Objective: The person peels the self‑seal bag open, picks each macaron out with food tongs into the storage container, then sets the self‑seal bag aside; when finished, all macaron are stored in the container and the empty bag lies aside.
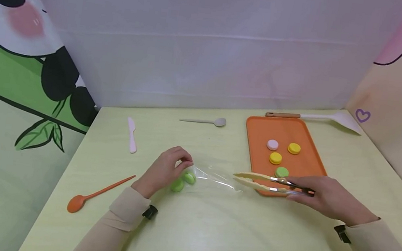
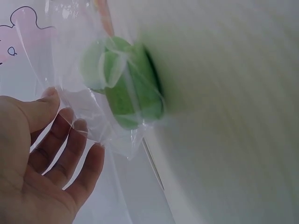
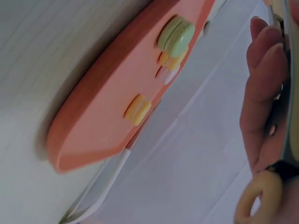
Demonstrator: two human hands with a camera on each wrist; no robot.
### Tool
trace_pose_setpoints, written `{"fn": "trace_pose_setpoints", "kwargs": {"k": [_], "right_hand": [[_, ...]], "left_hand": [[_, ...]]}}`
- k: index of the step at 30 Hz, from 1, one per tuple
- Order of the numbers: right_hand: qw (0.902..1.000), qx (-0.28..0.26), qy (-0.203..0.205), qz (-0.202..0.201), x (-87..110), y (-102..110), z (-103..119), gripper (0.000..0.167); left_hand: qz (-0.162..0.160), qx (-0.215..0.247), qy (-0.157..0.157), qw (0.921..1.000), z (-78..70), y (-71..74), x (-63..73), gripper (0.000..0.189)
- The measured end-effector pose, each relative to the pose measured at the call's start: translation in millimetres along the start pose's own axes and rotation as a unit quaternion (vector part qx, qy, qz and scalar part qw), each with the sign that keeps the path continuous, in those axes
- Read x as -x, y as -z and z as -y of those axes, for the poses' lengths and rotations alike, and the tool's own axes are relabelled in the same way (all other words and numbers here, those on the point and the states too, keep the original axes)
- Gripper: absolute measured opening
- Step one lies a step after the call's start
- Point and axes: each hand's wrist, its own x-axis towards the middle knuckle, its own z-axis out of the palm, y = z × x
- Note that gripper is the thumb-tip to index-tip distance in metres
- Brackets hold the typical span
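A clear plastic bag lies across the middle of the table, with green macarons at its left end. My left hand pinches the film at that end; in the left wrist view, thumb and fingertips meet the bag beside the green macarons. My right hand grips tongs with cream tips and metal arms. The tips point left, apart with nothing between them, over the bag's right end. Beneath the tongs is the near part of an orange tray.
On the tray are a green macaron, two yellow macarons and a pale pink one. Behind it lies a white spatula. A grey spoon, a pale knife and an orange spoon lie farther left.
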Motion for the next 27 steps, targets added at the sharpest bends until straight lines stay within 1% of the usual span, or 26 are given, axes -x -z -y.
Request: {"fn": "trace_pose_setpoints", "kwargs": {"k": [4, 7, 9, 13, 17, 27], "right_hand": [[0.9993, 0.01, 0.007, 0.035, -25.0, -15.6, 7.6, 0.042], [0.9985, 0.017, 0.009, 0.052, -43.9, -25.3, 13.8, 0.043], [0.9976, 0.021, 0.015, 0.064, -55.3, -30.2, 17.9, 0.042], [0.9961, 0.01, 0.027, 0.084, -73.0, -36.3, 25.0, 0.042], [0.9954, 0.003, 0.027, 0.092, -83.6, -39.6, 30.3, 0.048], [0.9936, -0.004, 0.045, 0.103, -99.4, -49.6, 40.9, 0.057]], "left_hand": [[0.004, 0.002, 0.0, 1.0, -1.1, -1.1, -0.1, 0.006], [0.005, 0.003, 0.002, 1.0, -1.7, -2.4, 0.0, 0.005], [0.004, 0.004, 0.002, 1.0, -1.7, -3.3, 0.3, 0.005], [0.005, 0.009, 0.003, 0.9999, -1.4, -4.7, 0.9, 0.007], [0.009, 0.018, 0.003, 0.9998, -2.2, -5.3, 0.8, 0.007], [0.006, 0.027, -0.004, 0.9996, -5.1, -3.0, 0.2, 0.005]]}}
